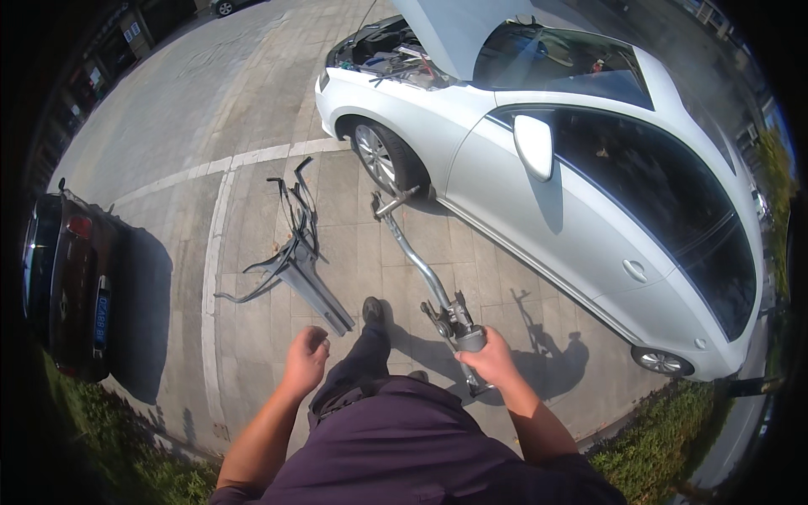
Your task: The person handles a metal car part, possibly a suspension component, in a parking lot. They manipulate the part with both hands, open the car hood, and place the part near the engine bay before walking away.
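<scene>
My right hand [492, 358] is closed around the motor end of a metal wiper linkage [427, 273]. The dark round motor [470, 338] shows beside my fingers. From there the linkage's bent silver tube stretches forward to a crosspiece by the white car's front wheel. My left hand [305, 360] hangs at my left with its fingers curled in, and no object shows in it. A grey plastic cowl panel [307, 282] lies on the paving ahead of that hand. Black wiper arms [295, 198] lie against the panel's far end.
A white car [539, 185] stands at the right with its hood [454, 34] raised, baring the engine bay [391, 59]. At the left is a dark car [71, 286]. White lines [217, 278] cross the paving. Hedges [665, 438] border the near side. My shoe [373, 311] is near the panel.
</scene>
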The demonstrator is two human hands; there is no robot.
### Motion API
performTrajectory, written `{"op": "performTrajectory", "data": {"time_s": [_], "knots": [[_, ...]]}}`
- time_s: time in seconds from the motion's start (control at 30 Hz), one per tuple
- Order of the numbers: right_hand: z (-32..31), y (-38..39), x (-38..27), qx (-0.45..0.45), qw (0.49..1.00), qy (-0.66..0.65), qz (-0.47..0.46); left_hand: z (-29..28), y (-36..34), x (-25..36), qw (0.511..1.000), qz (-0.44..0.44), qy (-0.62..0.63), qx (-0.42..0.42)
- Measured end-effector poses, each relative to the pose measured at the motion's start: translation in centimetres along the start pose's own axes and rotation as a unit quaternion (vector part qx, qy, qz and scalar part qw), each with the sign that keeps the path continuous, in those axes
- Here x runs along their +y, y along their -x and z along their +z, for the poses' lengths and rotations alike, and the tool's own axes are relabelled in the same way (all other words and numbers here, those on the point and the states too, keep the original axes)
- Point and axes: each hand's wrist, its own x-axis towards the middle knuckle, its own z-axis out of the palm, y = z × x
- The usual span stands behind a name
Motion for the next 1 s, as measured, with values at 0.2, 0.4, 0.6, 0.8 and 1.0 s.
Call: {"op": "performTrajectory", "data": {"time_s": [0.2, 0.4, 0.6, 0.8, 1.0], "knots": [[1.0, -8.0, -1.1, 0.006, 0.993, 0.110, 0.029, -0.1, -11.4, -5.4, 0.978, -0.154, 0.135, 0.026], [1.8, -16.4, -6.9, -0.013, 0.970, 0.197, 0.143, -1.5, -25.4, -2.2, 0.981, -0.151, 0.094, -0.072], [1.0, -21.2, -6.8, 0.006, 0.961, 0.155, 0.228, -6.6, -40.3, 7.7, 0.996, -0.039, -0.023, -0.074], [1.7, -23.0, -3.6, 0.027, 0.905, 0.115, 0.408, -7.3, -55.3, 11.5, 0.995, -0.016, -0.031, -0.099], [5.3, -26.8, -2.4, 0.027, 0.824, 0.093, 0.558, -4.2, -71.9, 15.5, 0.993, -0.028, -0.001, -0.111]]}}
